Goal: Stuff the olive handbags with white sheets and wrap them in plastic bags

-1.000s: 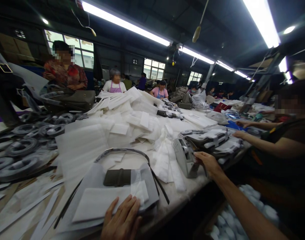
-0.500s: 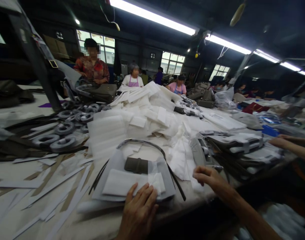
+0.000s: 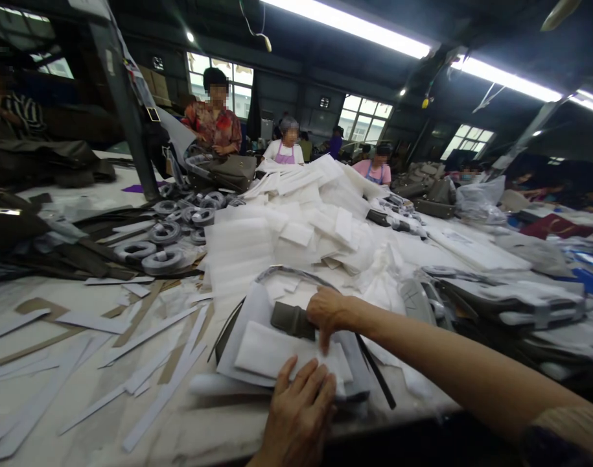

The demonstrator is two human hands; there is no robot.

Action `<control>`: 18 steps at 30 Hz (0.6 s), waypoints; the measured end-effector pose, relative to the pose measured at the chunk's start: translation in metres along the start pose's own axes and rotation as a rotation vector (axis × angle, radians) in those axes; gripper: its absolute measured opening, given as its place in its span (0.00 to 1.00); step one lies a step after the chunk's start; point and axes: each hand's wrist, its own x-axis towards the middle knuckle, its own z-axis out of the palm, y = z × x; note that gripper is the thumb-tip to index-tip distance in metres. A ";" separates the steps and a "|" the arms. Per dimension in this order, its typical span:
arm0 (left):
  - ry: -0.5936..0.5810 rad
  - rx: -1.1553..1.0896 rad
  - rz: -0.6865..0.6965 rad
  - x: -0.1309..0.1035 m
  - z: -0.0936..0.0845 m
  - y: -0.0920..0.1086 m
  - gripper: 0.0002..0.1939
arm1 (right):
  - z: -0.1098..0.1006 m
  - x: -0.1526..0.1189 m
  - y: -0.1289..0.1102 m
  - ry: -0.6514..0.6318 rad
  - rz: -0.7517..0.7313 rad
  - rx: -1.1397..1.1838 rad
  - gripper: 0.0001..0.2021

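Fingers (image 3: pixel 302 379) of your left hand (image 3: pixel 299 410) lie spread on white foam (image 3: pixel 260 347), over a grey sheet (image 3: pixel 257 303) on the counter (image 3: pixel 218 428). Your right hand (image 3: pixel 331 312) is bent by the dark pouch (image 3: pixel 287 318); its grip can't be told. Arranging foam seems the step; the next move calls for keeping it steady.

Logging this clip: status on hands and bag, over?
Left hand on white padding. Right hand at bag, contact unclear. Right forearm hides some of bag; white sheets heaped beyond.

overhead tubes (image 3: pixel 354 28) glaring | windows (image 3: pixel 361 123) bright | ceiling (image 3: pixel 500 29) dim | edges stretched | slight blur
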 end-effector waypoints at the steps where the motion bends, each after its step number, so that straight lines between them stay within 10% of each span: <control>1: 0.012 0.005 0.005 0.000 0.001 0.000 0.13 | -0.003 -0.002 0.004 0.087 0.000 -0.035 0.20; 5: 0.047 0.005 0.006 0.001 0.001 -0.001 0.13 | -0.010 -0.035 0.013 0.333 0.053 -0.101 0.07; 9: 0.040 -0.020 -0.008 0.001 0.001 0.000 0.13 | 0.027 -0.069 -0.002 0.507 0.150 0.077 0.03; 13: -0.019 -0.001 -0.004 -0.002 -0.001 0.000 0.15 | 0.076 -0.076 -0.015 0.529 0.220 0.182 0.08; 18: -0.142 -0.041 -0.048 -0.004 -0.002 0.002 0.14 | 0.073 -0.082 -0.030 0.588 0.155 0.278 0.11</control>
